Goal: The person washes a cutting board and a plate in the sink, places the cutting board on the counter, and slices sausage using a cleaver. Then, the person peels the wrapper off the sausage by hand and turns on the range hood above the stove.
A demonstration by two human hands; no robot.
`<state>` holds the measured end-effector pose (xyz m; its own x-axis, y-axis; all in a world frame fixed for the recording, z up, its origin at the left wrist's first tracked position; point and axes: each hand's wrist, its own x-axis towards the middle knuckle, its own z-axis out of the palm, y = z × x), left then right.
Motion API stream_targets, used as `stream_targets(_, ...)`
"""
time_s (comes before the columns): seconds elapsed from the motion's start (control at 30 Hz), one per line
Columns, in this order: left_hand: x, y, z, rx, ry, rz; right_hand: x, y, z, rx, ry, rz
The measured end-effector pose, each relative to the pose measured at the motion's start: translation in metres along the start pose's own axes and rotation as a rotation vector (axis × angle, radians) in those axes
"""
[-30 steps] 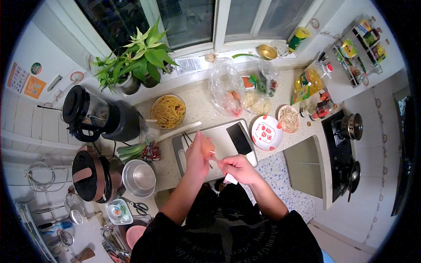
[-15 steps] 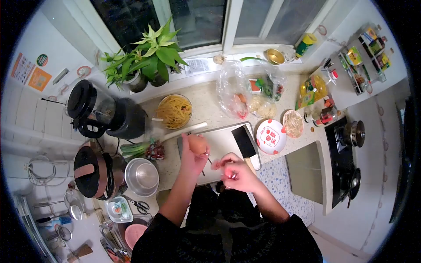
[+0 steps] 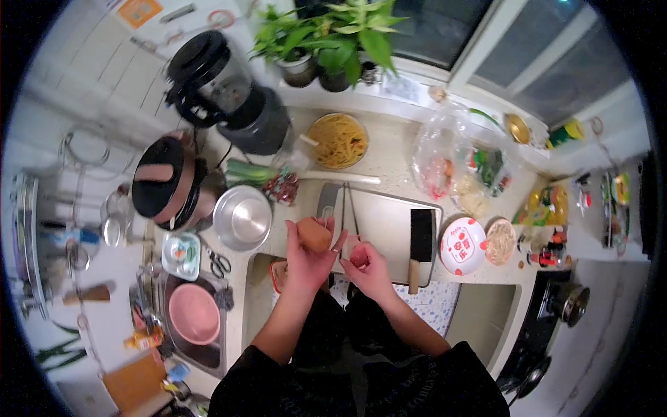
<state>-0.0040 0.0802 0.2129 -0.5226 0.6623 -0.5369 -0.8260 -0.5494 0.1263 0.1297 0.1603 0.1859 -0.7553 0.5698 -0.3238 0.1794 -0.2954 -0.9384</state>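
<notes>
My left hand (image 3: 310,263) is wrapped round a brown rounded object (image 3: 314,235), like a potato or an egg, in front of my body. Close to its right, my right hand (image 3: 367,270) has its fingers curled together; what they hold, if anything, is too small to tell. Two dark chopsticks (image 3: 349,208) lie on the white cutting board (image 3: 389,233) beyond my hands. At the board's right side rests a cleaver (image 3: 421,236) with a wooden handle. A white plate with red marks (image 3: 463,245) stands right of the board.
A steel pot (image 3: 242,217), scissors (image 3: 219,263) and a sink with a pink basin (image 3: 194,314) are at the left. Behind are a blender (image 3: 257,115), noodle-like strips in a bowl (image 3: 338,141) and plastic bags (image 3: 442,153). A stove (image 3: 538,313) stands at the right.
The view has turned toward the left, so the sink shows more. My left hand still holds the brown object. My right hand has moved away from it and the white piece near it no longer shows.
</notes>
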Motion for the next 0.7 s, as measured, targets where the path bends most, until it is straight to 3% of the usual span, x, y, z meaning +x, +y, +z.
stream_targets(0.07,-0.014,0.004,-0.015,0.001,-0.013,0.088,0.003,0.004,0.015,-0.148,-0.028,0.002)
stream_targets(0.2,-0.05,0.015,-0.043,0.036,-0.056,0.226,-0.004,0.021,0.041,-0.06,-0.217,0.128)
stream_targets(0.37,-0.085,0.032,-0.081,0.023,-0.047,0.306,-0.027,0.034,0.076,-0.208,-0.317,0.065)
stream_targets(0.43,-0.103,0.045,-0.095,-0.009,0.031,0.375,-0.034,0.041,0.087,-0.264,-0.36,0.018)
stream_targets(0.53,-0.134,0.074,-0.11,0.001,0.157,0.488,-0.037,0.069,0.101,-0.322,-0.412,0.197)
stream_targets(0.7,-0.187,0.114,-0.161,-0.046,0.226,0.55,-0.041,0.148,0.139,-0.962,-0.515,-0.02)
